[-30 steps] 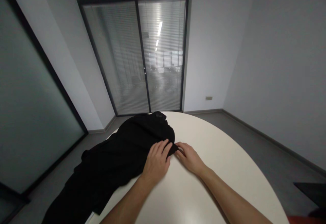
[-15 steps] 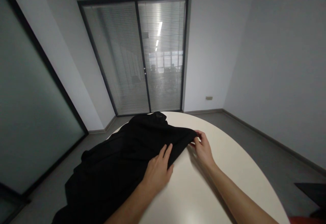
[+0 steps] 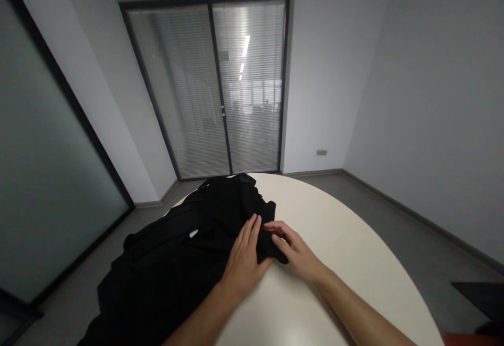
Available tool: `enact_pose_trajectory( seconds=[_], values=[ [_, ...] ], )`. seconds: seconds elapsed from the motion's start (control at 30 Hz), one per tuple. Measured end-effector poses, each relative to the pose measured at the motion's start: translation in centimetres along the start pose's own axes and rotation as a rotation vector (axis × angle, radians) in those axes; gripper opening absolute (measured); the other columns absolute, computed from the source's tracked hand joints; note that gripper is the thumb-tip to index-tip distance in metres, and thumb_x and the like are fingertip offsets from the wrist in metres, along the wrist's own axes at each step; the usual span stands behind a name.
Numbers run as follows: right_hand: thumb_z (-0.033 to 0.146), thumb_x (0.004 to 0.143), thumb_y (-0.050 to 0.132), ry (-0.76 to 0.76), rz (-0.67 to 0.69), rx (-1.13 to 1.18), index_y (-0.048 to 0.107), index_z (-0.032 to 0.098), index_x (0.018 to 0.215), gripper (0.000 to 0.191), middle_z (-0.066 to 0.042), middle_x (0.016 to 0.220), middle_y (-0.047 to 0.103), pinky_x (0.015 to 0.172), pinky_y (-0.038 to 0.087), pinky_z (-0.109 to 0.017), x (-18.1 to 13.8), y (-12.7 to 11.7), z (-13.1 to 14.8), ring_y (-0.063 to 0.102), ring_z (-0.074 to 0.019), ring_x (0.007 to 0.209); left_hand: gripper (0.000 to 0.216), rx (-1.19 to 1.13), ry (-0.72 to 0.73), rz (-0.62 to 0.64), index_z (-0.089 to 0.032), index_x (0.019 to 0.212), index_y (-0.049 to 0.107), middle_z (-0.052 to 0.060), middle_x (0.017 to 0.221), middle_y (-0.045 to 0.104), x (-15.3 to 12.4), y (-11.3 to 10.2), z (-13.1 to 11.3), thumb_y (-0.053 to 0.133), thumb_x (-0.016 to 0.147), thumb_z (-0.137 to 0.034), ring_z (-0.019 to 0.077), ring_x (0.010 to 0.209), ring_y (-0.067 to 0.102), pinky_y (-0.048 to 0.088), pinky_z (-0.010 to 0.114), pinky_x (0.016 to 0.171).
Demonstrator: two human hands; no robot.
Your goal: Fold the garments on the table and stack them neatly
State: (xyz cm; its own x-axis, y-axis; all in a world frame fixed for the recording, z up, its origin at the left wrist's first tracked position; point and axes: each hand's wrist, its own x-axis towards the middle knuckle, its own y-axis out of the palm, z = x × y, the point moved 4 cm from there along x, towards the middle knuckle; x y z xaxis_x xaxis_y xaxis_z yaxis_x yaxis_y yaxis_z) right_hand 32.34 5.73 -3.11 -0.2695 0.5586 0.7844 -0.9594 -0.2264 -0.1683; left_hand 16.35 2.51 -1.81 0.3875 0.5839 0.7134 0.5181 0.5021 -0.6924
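Observation:
A black garment (image 3: 165,267) lies bunched and partly folded over the left half of a round white table (image 3: 338,262); its exact kind is unclear. My left hand (image 3: 244,254) rests flat near the garment's right side, fingers together and stretched forward, thumb out towards the right. Just beside it, my right hand (image 3: 295,251) curls its thumb and index finger on the cloth at the folded right edge. A small white patch (image 3: 193,233), perhaps a label, shows on the fabric.
Beyond the table stands a dark-framed glass door (image 3: 224,94) with blinds. A frosted glass panel (image 3: 47,151) is on the left, and plain wall (image 3: 433,99) on the right. A dark object (image 3: 480,299) and something red (image 3: 464,339) show at lower right.
My right hand has moved left and slightly nearer with the garment's right corner, which is now folded in towards my left hand. A white patch has come into view.

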Motion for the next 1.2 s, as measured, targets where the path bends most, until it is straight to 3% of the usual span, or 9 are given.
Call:
enact_pose_trajectory(
  seconds=[0.13,0.3,0.47,0.6,0.73,0.83,0.93,1.07,1.2],
  values=[
    [0.042,0.101,0.045,-0.012,-0.103,0.033,0.061,0.025,0.120,0.030,-0.008,0.122,0.065,0.103,0.045,-0.039,-0.1,0.0,0.1,0.061,-0.0215,0.114,0.047,-0.251,-0.188,-0.103,-0.023,0.130,0.054,0.008,0.127,0.064,0.5,-0.3,1.3,0.061,0.084,-0.017,0.0237,0.120,0.059,0.045,0.041,0.106],
    [0.042,0.098,0.042,0.053,-0.382,-0.114,0.061,0.025,0.122,0.035,-0.009,0.131,0.061,0.112,0.036,-0.048,0.5,-3.6,-3.0,0.053,-0.0254,0.125,0.039,-0.604,-0.296,-0.216,-0.021,0.117,0.058,0.006,0.112,0.068,1.1,-1.3,1.5,0.070,0.081,-0.031,0.0226,0.109,0.063,0.047,0.037,0.101],
    [0.048,0.095,0.045,0.075,-0.232,-0.127,0.061,0.029,0.132,0.044,-0.004,0.151,0.047,0.122,0.019,-0.051,0.5,-5.2,-5.7,0.032,-0.0260,0.145,0.057,-1.001,-0.284,-0.115,-0.017,0.122,0.062,0.011,0.126,0.066,1.1,-3.0,0.2,0.073,0.079,-0.052,0.0284,0.121,0.059,0.044,0.040,0.108],
    [0.064,0.095,0.041,0.172,0.024,-0.098,0.060,0.029,0.135,0.057,-0.002,0.156,0.041,0.124,0.009,-0.054,0.1,-4.1,-5.3,0.019,-0.0275,0.151,0.065,-1.143,-0.345,-0.255,-0.021,0.132,0.060,0.009,0.136,0.061,1.4,-5.1,1.1,0.070,0.080,-0.057,0.0278,0.131,0.053,0.036,0.040,0.117],
    [0.067,0.096,0.037,0.238,0.154,-0.094,0.062,0.027,0.133,0.060,-0.007,0.142,0.057,0.122,0.018,-0.053,-0.4,-3.2,-3.5,0.040,-0.0289,0.140,0.060,-1.015,-0.452,-0.494,-0.021,0.135,0.057,0.006,0.127,0.067,2.2,-6.0,4.8,0.067,0.080,-0.044,0.0259,0.128,0.056,0.037,0.040,0.115],
    [0.058,0.086,0.062,0.200,0.207,-0.143,0.058,0.026,0.136,0.060,-0.008,0.130,0.065,0.107,0.043,-0.046,-0.5,-2.9,-2.7,0.059,-0.0275,0.119,0.054,-0.743,-0.660,-0.503,-0.020,0.138,0.052,0.006,0.126,0.067,2.2,-5.7,8.0,0.052,0.085,-0.033,0.0264,0.126,0.058,0.041,0.044,0.112],
    [0.045,0.081,0.070,0.181,0.149,-0.287,0.063,0.026,0.130,0.053,-0.005,0.114,0.071,0.094,0.051,-0.042,-0.3,-3.2,-2.8,0.066,-0.0259,0.102,0.060,-0.602,-0.811,-0.467,-0.018,0.144,0.042,0.012,0.138,0.058,1.8,-5.3,9.4,0.052,0.087,-0.031,0.0310,0.135,0.048,0.034,0.051,0.116],
    [0.042,0.091,0.056,0.180,-0.074,-0.411,0.070,0.025,0.111,0.031,-0.006,0.109,0.073,0.090,0.049,-0.040,0.4,-5.0,-3.2,0.066,-0.0264,0.100,0.088,-0.439,-0.725,-0.332,-0.022,0.157,0.012,0.015,0.164,0.019,1.7,-5.1,7.3,0.057,0.088,-0.054,0.0291,0.151,0.020,0.020,0.047,0.123],
    [0.046,0.089,0.051,0.274,-0.417,-0.461,0.070,0.021,0.103,0.034,-0.008,0.101,0.074,0.085,0.050,-0.039,0.4,-8.9,-4.0,0.067,-0.0265,0.094,0.108,-0.113,-0.528,-0.044,-0.023,0.157,0.018,0.018,0.166,-0.005,1.2,-4.3,3.6,0.073,0.073,-0.061,0.0381,0.150,0.019,0.027,0.052,0.119]
  ],
)
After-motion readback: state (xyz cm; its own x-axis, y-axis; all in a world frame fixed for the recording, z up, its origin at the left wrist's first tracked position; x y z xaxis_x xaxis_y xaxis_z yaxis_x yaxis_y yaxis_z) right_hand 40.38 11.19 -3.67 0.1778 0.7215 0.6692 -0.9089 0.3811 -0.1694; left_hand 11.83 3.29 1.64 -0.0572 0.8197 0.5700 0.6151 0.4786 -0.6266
